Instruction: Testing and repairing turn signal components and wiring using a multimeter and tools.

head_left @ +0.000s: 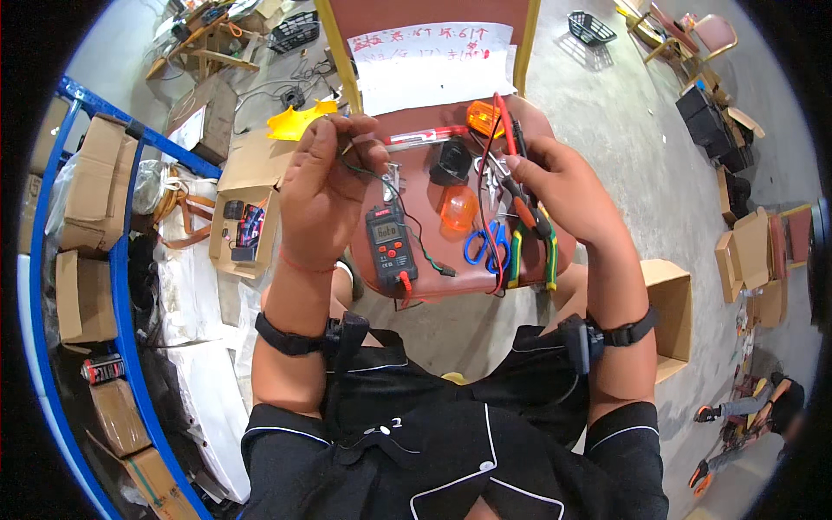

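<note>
My left hand [325, 186] is raised over the left edge of a red chair seat [425, 238], its fingertips pinched on a thin dark green wire [406, 208]. That wire hangs past the multimeter [390, 244] and ends in a small connector on the seat. At the right side, my right hand [563, 186] closes its thumb and fingers around a red test probe [505, 121]; a dark probe shows beside it, partly hidden by the fingers. An orange lens [458, 211], a black round cup [451, 162] and an orange lamp [485, 119] lie between my hands.
Blue scissors [487, 250], green-and-yellow handled pliers [552, 251] and an orange-black screwdriver [527, 215] lie on the seat's right. Handwritten paper [433, 69] rests against the chair back. Blue shelving [126, 286] stands left; open cartons [672, 316] flank me. Another person sits far right.
</note>
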A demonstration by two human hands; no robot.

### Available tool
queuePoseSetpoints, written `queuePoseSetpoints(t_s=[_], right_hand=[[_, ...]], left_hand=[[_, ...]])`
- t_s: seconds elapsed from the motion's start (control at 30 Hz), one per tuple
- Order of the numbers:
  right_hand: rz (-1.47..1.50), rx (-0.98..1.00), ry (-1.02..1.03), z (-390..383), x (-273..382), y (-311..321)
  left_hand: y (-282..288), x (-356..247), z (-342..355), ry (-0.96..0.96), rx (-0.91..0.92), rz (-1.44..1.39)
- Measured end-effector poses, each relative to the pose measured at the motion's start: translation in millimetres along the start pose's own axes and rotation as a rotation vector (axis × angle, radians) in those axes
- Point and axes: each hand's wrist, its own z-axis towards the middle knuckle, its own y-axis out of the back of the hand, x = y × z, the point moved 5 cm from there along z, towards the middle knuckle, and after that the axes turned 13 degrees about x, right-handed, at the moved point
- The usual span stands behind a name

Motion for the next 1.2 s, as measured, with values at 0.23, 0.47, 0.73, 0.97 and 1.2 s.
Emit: queuePoseSetpoints(t_s=[0.23, 0.47, 0.73, 0.97, 1.2], right_hand=[[-0.658, -0.258, 0.180, 34, -10, -30], [-0.775, -0.244, 0.201, 48, -15, -57], [-0.710, -0.404, 0.285, 25, -14, -51], [-0.568, -0.404, 0.356, 12, -4, -37], [-0.041, 0.084, 0.234, 5, 12, -57]], left_hand=[[7, 3, -3, -0.008, -0.042, -0.059], [7, 6, 2, 0.003, -0.093, -0.043], [7, 12, 2, 0.042, -0.111, -0.048], [5, 19, 7, 0.075, -0.043, -0.045], [-11, 41, 8, 0.105, -0.008, -0.159]])
